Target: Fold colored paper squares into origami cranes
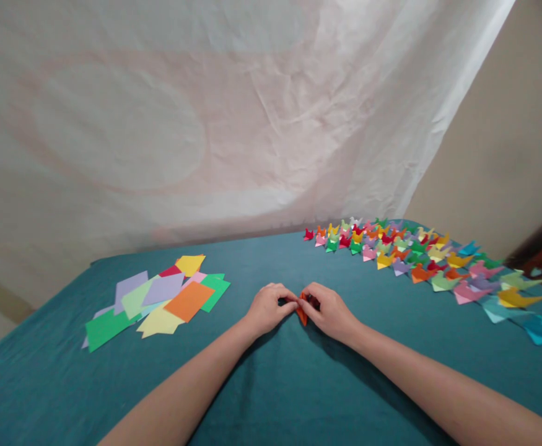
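Between my two hands is a small folded piece of orange paper (303,314), its lower point showing below my fingertips. My left hand (271,310) pinches it from the left, thumb and fingers together. From the right, my right hand (326,310) grips the same paper with thumb and index finger. Most of the folded paper is hidden by the fingers, so its exact shape cannot be made out. Both hands are low over the teal tablecloth (261,396).
Loose coloured paper squares (189,301) lie in an overlapping pile on the left. Rows of small folded paper birds (422,273) in many colours stand along the right side. Behind the table hangs a pale sheet (233,124), with a beige wall (498,148) at right.
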The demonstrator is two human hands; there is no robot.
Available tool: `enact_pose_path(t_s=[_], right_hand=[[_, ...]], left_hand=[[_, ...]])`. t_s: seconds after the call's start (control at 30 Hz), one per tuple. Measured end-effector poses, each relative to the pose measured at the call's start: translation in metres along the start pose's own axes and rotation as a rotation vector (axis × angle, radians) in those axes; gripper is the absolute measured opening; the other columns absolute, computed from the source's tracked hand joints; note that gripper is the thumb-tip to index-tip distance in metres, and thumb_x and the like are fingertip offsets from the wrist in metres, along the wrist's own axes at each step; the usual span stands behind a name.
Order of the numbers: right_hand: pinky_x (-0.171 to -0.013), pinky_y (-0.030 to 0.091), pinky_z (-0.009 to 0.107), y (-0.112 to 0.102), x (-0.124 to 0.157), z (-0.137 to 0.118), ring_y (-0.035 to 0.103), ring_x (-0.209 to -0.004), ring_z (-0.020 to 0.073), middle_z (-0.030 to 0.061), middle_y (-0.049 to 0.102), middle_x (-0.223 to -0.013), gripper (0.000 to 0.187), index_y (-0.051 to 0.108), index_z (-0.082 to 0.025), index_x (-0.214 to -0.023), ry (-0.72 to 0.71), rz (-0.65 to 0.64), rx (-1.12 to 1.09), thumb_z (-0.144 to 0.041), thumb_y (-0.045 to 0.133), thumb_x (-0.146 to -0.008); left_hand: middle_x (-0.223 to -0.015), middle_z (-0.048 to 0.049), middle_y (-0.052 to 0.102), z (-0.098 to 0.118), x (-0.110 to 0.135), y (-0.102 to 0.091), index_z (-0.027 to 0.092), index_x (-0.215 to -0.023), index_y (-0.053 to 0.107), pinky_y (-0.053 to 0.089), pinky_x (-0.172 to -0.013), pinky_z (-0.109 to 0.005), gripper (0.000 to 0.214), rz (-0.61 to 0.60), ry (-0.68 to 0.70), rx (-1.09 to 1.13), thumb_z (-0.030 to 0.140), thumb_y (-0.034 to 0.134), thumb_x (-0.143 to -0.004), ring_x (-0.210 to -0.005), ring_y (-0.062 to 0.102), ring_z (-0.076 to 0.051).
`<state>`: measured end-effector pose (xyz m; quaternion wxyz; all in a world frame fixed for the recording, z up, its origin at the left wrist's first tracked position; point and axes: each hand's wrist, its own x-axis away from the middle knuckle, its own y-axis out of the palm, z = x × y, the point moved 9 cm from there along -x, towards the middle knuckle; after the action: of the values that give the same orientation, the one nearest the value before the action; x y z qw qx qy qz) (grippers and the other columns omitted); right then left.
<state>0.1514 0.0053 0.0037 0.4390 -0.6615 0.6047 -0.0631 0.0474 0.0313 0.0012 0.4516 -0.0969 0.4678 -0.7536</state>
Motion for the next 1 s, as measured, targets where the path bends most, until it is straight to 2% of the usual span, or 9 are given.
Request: enact_pose_path(t_s=[0.63, 1.0], right_hand=[[-0.063, 0.040, 0.024, -0.0013, 0.0007, -0.0034, 0.053, -0.067, 0.0131, 0.0003, 0.056, -0.075, 0.006, 0.058, -0.019, -0.082, -0.010, 0.014, -0.037, -0.019, 0.052, -0.084], [-0.062, 0.040, 0.024, -0.0039, 0.0004, -0.0060, 0.052, -0.065, 0.0130, 0.0005, 0.057, -0.073, 0.010, 0.059, -0.019, -0.079, -0.026, 0.039, -0.046, -0.016, 0.051, -0.084]], left_hand=[[-0.077, -0.0004, 0.066, -0.0001, -0.0004, 0.0003, 0.020, -0.075, 0.069, 0.040, -0.075, -0.026, 0.009, 0.010, -0.023, -0.014, 0.022, 0.061, -0.078, -0.077, 0.057, -0.016], [-0.077, -0.0006, 0.066, 0.0009, -0.0006, 0.0000, 0.020, -0.074, 0.068, 0.041, -0.075, -0.026, 0.010, 0.008, -0.020, -0.024, 0.023, 0.060, -0.079, -0.077, 0.057, -0.016]])
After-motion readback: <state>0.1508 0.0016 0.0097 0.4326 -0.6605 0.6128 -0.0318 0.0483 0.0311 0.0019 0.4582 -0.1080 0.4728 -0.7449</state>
